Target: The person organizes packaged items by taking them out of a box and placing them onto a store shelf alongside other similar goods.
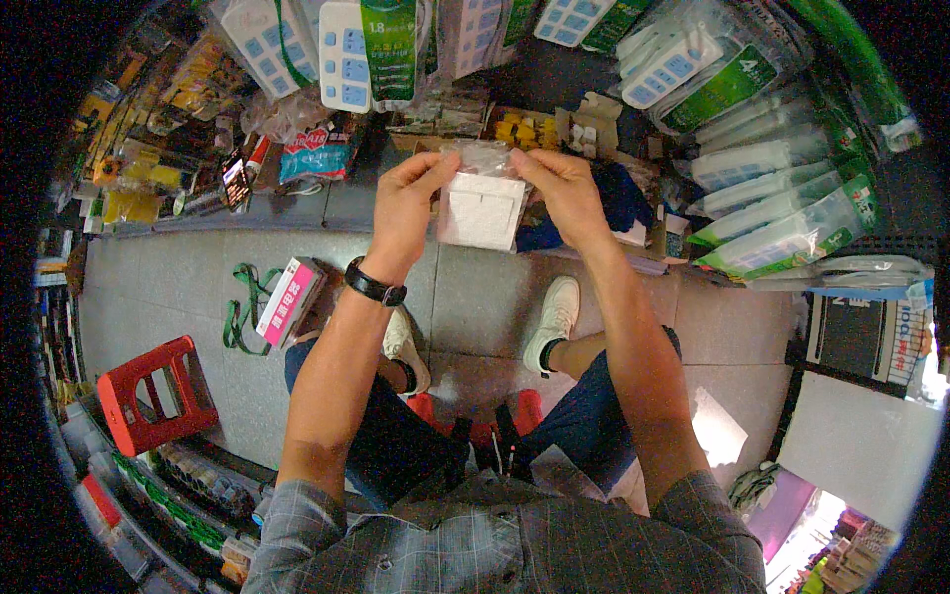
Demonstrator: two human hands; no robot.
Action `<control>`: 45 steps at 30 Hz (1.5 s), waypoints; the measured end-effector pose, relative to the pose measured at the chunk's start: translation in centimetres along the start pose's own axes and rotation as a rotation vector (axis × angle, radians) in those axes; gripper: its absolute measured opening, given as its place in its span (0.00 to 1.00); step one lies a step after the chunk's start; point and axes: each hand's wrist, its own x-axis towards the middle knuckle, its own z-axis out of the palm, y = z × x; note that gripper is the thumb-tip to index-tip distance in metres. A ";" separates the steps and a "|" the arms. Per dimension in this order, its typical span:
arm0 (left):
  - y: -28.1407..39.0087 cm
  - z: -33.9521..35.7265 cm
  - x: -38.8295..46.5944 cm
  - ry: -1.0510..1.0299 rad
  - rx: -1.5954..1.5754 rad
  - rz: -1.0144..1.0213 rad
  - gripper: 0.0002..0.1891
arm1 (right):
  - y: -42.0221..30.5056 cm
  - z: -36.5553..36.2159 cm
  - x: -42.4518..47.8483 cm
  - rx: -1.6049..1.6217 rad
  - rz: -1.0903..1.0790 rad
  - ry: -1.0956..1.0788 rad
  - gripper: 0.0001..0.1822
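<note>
Between my hands hangs a clear plastic bag (pixel 486 157) with a flat white square item (pixel 484 211) inside, perhaps a switch or socket plate. My left hand (pixel 408 197) pinches the bag's upper left corner between thumb and forefinger, and a black watch is on that wrist. The upper right corner is pinched the same way by my right hand (pixel 565 194). Behind the bag, low on the shelf, are yellow parts (pixel 525 131) in a cardboard box and dark blue cloth (pixel 620 197).
Packaged power strips (pixel 345 63) hang ahead and at the right. A blue and red packet (pixel 315 154) and a phone (pixel 235 180) lie at the shelf's left. On the floor are a pink and white box (pixel 286 303), a green strap (pixel 231 319) and a red plastic stool (pixel 122 401).
</note>
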 end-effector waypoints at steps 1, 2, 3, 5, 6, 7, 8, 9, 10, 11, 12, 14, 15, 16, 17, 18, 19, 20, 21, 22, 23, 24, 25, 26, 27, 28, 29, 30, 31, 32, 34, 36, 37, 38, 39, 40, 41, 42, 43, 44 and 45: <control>0.3 0.1 -0.2 0.014 -0.025 -0.011 0.10 | -0.4 0.1 -0.2 0.008 0.038 -0.012 0.17; 0.1 0.0 0.0 0.003 -0.090 -0.020 0.10 | -1.0 0.1 -0.4 0.016 0.076 -0.025 0.17; -0.1 0.0 0.1 -0.006 -0.152 -0.027 0.10 | -1.4 0.3 -0.5 0.026 0.113 -0.039 0.17; -0.1 -0.1 0.1 -0.010 -0.220 -0.034 0.11 | -0.4 0.4 -0.2 -0.012 -0.004 0.035 0.17; 0.1 0.2 -0.1 -0.006 -0.225 -0.035 0.11 | -0.5 0.5 -0.2 -0.032 -0.061 0.074 0.17; 0.3 0.5 -0.2 -0.002 -0.231 -0.037 0.11 | -0.7 0.4 -0.3 0.078 -0.002 0.125 0.16; 0.3 0.5 -0.5 -0.054 -0.168 -0.080 0.12 | -1.1 0.0 -0.5 0.189 0.057 0.175 0.15; 0.4 0.7 -0.8 -0.106 -0.106 -0.121 0.14 | -1.6 -0.5 -0.6 0.298 0.114 0.225 0.14; 0.4 0.7 -1.0 -0.158 -0.043 -0.162 0.16 | -1.1 -1.1 -0.3 0.332 0.094 0.248 0.14; 0.1 0.6 -0.8 -0.215 -0.039 -0.162 0.16 | -1.1 -1.6 -0.1 0.327 0.096 0.252 0.13; -0.3 0.3 -0.6 -0.272 -0.033 -0.164 0.17 | -1.1 -1.8 -0.1 0.325 0.100 0.256 0.13; -0.8 -0.1 -0.3 -0.335 -0.025 -0.169 0.17 | -1.1 -1.9 0.0 0.338 0.090 0.259 0.14; -0.9 -0.2 -0.1 -0.338 -0.025 -0.171 0.18 | -1.3 -1.9 0.0 0.313 0.084 0.272 0.14; -0.9 -0.3 0.0 -0.341 -0.024 -0.173 0.18 | -1.7 -1.8 -0.1 0.288 0.078 0.285 0.15; -0.9 -0.3 0.0 -0.347 0.032 -0.136 0.18 | -1.9 -1.8 -0.1 0.264 0.072 0.297 0.15; -1.0 -0.3 0.1 -0.357 0.087 -0.099 0.18 | -1.8 -2.0 -0.1 0.221 0.063 0.283 0.15; -1.0 -0.3 0.2 -0.366 0.143 -0.062 0.18 | -1.7 -2.3 -0.2 0.179 0.054 0.269 0.15; -1.1 -0.3 0.3 -0.328 0.147 -0.040 0.18 | -1.5 -2.6 -0.2 0.137 0.045 0.254 0.15; -1.1 -0.5 0.4 -0.290 0.153 -0.021 0.18 | -1.3 -2.6 -0.3 0.035 0.001 0.186 0.14; -1.1 -0.6 0.5 -0.251 0.159 -0.001 0.18 | -1.1 -2.6 -0.4 -0.066 -0.043 0.118 0.14; -1.0 -0.7 0.4 -0.243 0.216 0.023 0.18 | -0.9 -2.6 -0.5 -0.168 -0.087 0.050 0.13; -0.6 -0.7 0.2 -0.233 0.273 0.047 0.18 | -1.3 -2.2 -0.7 -0.237 -0.060 -0.060 0.12; -0.3 -0.8 0.1 -0.224 0.329 0.072 0.19 | -0.3 -1.9 -0.5 -0.332 -0.078 -0.139 0.14; -1.1 -1.1 0.3 -0.237 0.424 0.067 0.16 | 0.0 -1.5 -0.7 -0.350 -0.085 -0.170 0.13; -1.7 -1.4 0.4 -0.245 0.520 0.062 0.13 | -0.1 -1.1 -0.9 -0.367 -0.092 -0.205 0.12; -2.3 -1.6 0.5 -0.254 0.615 0.056 0.10 | 0.1 -1.1 -0.8 -0.411 -0.101 -0.221 0.13; -2.9 -2.0 0.5 -0.269 0.625 0.006 0.09 | 0.5 -1.0 -0.7 -0.455 -0.109 -0.237 0.13; -2.5 -1.9 0.4 -0.287 0.640 -0.046 0.08 | 0.9 -1.1 -0.7 -0.495 -0.118 -0.248 0.14; -2.4 -1.8 0.4 -0.307 0.654 -0.097 0.06 | 1.4 -1.1 -0.6 -0.525 -0.131 -0.261 0.15; -2.8 -2.1 0.7 -0.270 0.772 0.004 0.07 | 1.8 -1.0 -0.5 -0.555 -0.143 -0.272 0.15; -4.2 -4.4 1.6 -0.189 1.018 0.209 0.07 | 2.4 -0.5 -0.6 -0.628 -0.162 -0.217 0.19; -4.8 -7.1 3.4 -0.048 0.975 0.254 0.07 | 1.9 -0.5 -0.4 -0.741 -0.077 -0.223 0.21; -5.0 -7.7 4.4 0.023 0.948 0.273 0.07 | 1.8 -0.5 -0.4 -0.801 -0.031 -0.230 0.21; -5.3 -8.0 5.6 0.065 0.973 0.279 0.07 | 2.1 -0.4 -0.3 -0.852 -0.008 -0.242 0.21; -5.6 -8.1 6.9 0.103 0.995 0.286 0.07 | 2.4 -0.3 -0.1 -0.907 0.018 -0.253 0.21; -5.9 -8.2 8.2 0.148 1.020 0.292 0.07 | 2.9 -0.1 0.2 -0.958 0.040 -0.270 0.21; -6.5 -8.1 9.4 0.121 0.993 0.289 0.08 | 3.4 0.1 0.3 -0.957 0.063 -0.310 0.21; -7.6 -8.4 10.6 0.097 0.967 0.283 0.08 | 4.0 0.5 0.1 -0.955 0.086 -0.355 0.21; -8.4 -8.4 11.7 0.069 0.937 0.281 0.08 | 4.6 0.7 -0.1 -0.956 0.111 -0.394 0.21; -9.2 -8.5 12.6 0.047 0.965 0.302 0.08 | 5.1 0.7 -0.2 -0.958 0.105 -0.395 0.20; -9.9 -8.5 13.5 0.022 0.990 0.321 0.08 | 5.6 0.7 -0.3 -0.971 0.117 -0.396 0.20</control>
